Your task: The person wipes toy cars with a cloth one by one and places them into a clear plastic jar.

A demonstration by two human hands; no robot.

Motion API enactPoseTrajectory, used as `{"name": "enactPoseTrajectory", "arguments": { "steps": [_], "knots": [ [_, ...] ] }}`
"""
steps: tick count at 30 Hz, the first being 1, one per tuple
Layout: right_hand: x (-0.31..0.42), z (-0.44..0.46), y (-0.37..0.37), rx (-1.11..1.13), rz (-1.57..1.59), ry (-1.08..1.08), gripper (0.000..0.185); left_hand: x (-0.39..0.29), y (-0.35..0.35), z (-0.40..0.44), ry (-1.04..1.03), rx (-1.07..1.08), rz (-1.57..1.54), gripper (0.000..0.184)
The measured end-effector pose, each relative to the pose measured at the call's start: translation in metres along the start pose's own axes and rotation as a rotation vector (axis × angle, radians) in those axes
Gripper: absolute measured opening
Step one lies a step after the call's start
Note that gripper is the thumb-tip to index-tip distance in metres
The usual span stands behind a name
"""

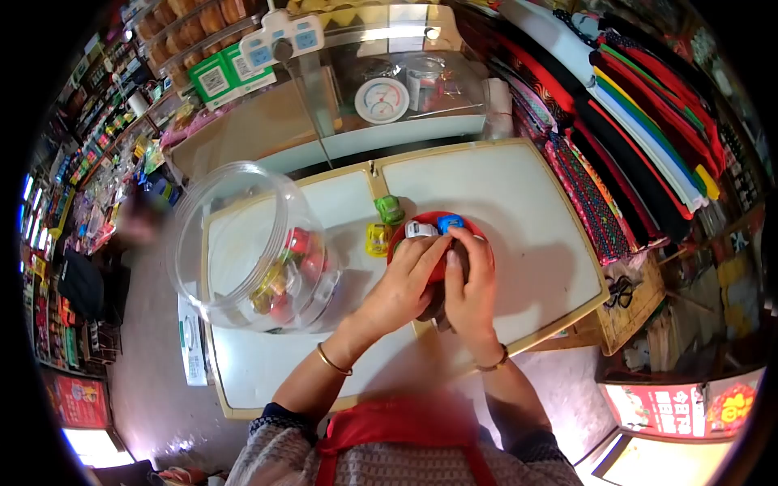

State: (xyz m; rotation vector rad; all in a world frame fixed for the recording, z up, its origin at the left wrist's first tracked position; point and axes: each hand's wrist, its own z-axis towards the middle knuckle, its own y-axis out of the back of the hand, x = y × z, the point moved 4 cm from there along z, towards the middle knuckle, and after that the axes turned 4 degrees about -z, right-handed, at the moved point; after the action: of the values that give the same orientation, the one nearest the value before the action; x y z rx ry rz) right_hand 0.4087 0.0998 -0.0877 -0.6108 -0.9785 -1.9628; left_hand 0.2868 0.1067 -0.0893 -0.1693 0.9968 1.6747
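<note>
Both of my hands are over a red round container on the white table. My left hand (402, 285) lies across its left side, fingers close together near a white toy car (421, 229). On the right side, my right hand (472, 283) has its fingertips by a blue toy car (449, 221). What either hand holds, if anything, is hidden under the fingers. The red container (480, 231) shows only its rim and part of its inside. A green toy car (389, 211) and a yellow toy car (378, 240) sit on the table just left of it.
A large clear plastic jar (243, 251) with colourful toys lies tilted at the table's left. Behind the white table (519, 194) are a round dial (382, 100) and a power strip (281, 39). Folded cloths (640, 121) fill the right; scissors (621, 292) hang beyond the right edge.
</note>
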Motion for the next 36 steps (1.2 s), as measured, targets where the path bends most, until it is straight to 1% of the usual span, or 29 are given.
{"name": "enactPoseTrajectory", "arguments": {
  "steps": [2,3,5,7,9,10,11,12,13,14,15,16,17,18,19,20,21,22,23,25,26,27,29,30,31,33,34,35,36],
  "knots": [
    [0.005,0.003,0.004,0.049,0.124,-0.100,0.026,-0.014,0.018,-0.007,-0.026,0.113,-0.020,0.069],
    [0.012,0.001,0.007,0.048,0.128,-0.095,0.026,-0.017,0.024,-0.012,-0.029,0.111,-0.014,0.069],
    [0.021,-0.002,0.005,0.179,0.260,-0.155,0.025,-0.019,0.032,-0.023,0.126,0.167,-0.138,0.074],
    [0.026,-0.005,0.006,0.199,0.267,-0.136,0.021,-0.027,0.038,-0.033,0.117,0.120,-0.111,0.077],
    [0.029,-0.008,0.003,0.276,0.360,-0.253,0.016,-0.023,0.037,-0.047,0.203,-0.200,-0.729,0.075],
    [0.027,-0.010,0.001,0.281,0.362,-0.247,0.016,-0.025,0.035,-0.051,0.174,-0.309,-0.753,0.070],
    [0.021,-0.014,-0.005,0.309,0.432,-0.292,0.015,-0.023,0.033,-0.056,0.172,-0.316,-0.747,0.070],
    [0.021,-0.015,-0.009,0.338,0.503,-0.337,0.015,-0.016,0.029,-0.060,0.263,-0.339,-0.911,0.070],
    [0.024,-0.016,-0.010,0.346,0.506,-0.332,0.015,-0.012,0.026,-0.064,0.354,-0.362,-1.077,0.070],
    [0.027,-0.014,-0.002,0.176,0.478,-0.327,0.015,-0.013,0.025,-0.066,0.326,-0.369,-1.085,0.061],
    [0.032,-0.013,0.007,0.006,0.448,-0.322,0.016,-0.015,0.025,-0.065,0.324,-0.376,-1.083,0.061],
    [0.038,-0.013,0.009,0.012,0.449,-0.317,0.016,-0.016,0.025,-0.064,0.346,-0.425,-1.193,0.056],
    [0.055,-0.014,0.008,0.085,0.416,-0.108,0.021,-0.017,0.025,-0.063,0.368,-0.471,-1.303,0.052],
    [0.070,-0.018,0.006,0.153,0.379,0.098,0.027,-0.021,0.026,-0.062,0.350,-0.429,-1.229,0.048],
    [0.082,-0.022,0.002,0.187,0.261,0.261,0.031,-0.030,0.028,-0.058,0.351,-0.427,-1.229,0.048],
    [0.093,-0.027,-0.002,0.202,0.154,0.427,0.035,-0.044,0.034,-0.054,0.332,-0.455,-1.053,0.049],
    [0.100,-0.031,-0.007,0.185,-0.036,0.552,0.037,-0.054,0.039,-0.050,0.307,-0.481,-0.879,0.051],
    [0.102,-0.026,-0.004,0.152,0.073,0.504,0.031,-0.060,0.041,-0.049,0.270,-0.398,-0.790,0.052],
    [0.102,-0.023,-0.004,0.156,0.070,0.506,0.031,-0.059,0.038,-0.049,0.269,-0.402,-0.793,0.052],
    [0.093,-0.021,-0.006,0.115,0.151,0.283,0.030,-0.054,0.031,-0.055,0.364,-0.314,-0.520,0.051],
    [0.092,-0.016,-0.004,0.103,0.128,0.257,0.027,-0.053,0.028,-0.055,0.328,-0.309,-0.559,0.052],
    [0.090,-0.010,-0.002,0.129,0.173,0.222,0.027,-0.048,0.027,-0.059,0.331,-0.308,-0.557,0.052],
    [0.076,-0.004,-0.005,0.163,0.319,0.097,0.027,-0.049,0.027,-0.062,0.108,-0.223,-0.305,0.061],
    [0.072,-0.009,-0.006,0.166,0.387,0.007,0.027,-0.049,0.032,-0.060,0.131,-0.258,-0.413,0.070],
    [0.077,-0.015,-0.008,0.168,0.384,0.008,0.027,-0.046,0.031,-0.060,0.141,-0.372,-0.544,0.069],
    [0.091,-0.029,-0.005,0.035,0.412,0.107,0.026,-0.039,0.039,-0.058,0.123,-0.416,-0.391,0.067],
    [0.092,-0.037,-0.007,0.133,0.383,0.211,0.025,-0.038,0.039,-0.057,0.143,-0.482,-0.417,0.055],
    [0.097,-0.038,-0.007,0.112,0.240,0.369,0.024,-0.037,0.039,-0.060,0.144,-0.485,-0.419,0.055],
    [0.096,-0.036,-0.007,0.119,0.173,0.456,0.023,-0.035,0.037,-0.063,0.187,-0.457,-0.384,0.051]
  ]
}}
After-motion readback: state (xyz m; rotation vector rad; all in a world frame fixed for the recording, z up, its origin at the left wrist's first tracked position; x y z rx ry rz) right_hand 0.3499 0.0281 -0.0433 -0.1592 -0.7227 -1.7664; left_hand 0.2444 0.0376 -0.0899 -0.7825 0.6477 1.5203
